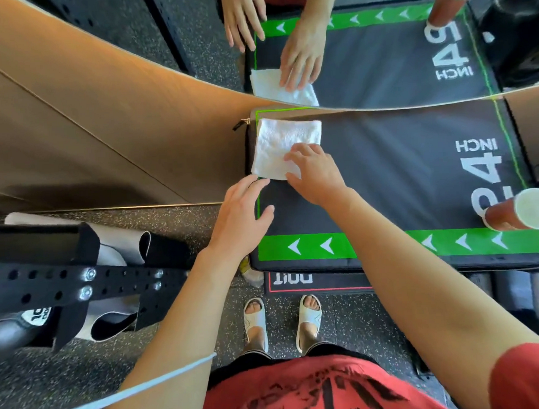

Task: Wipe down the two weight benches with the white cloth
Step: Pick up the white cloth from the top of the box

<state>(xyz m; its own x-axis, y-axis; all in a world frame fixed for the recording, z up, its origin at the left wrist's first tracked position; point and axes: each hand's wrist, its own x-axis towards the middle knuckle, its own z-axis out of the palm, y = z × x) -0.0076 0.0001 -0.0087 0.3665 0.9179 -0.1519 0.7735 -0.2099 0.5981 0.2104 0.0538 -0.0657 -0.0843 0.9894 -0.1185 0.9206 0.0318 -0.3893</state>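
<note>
The right hand (314, 171) lay flat on the white cloth (282, 146), fingers together and pressing its near corner down, gripping nothing. The folded cloth sat on the far left corner of the black padded box top (384, 174), just inside the thin green line that edged that pad. The left hand (242, 218) hovered open, fingers loosely spread, at the pad's left edge just beside the cloth's near side; whether it touched the pad could not be told. A brown paper cup (518, 212) stood on the pad's near right corner, well apart from the cloth, beside the printed "24 INCH". A mirror (379, 60) at the pad's far edge repeated hands, cloth and cup. A black perforated rack frame (80, 280) stood left of the pad.
</note>
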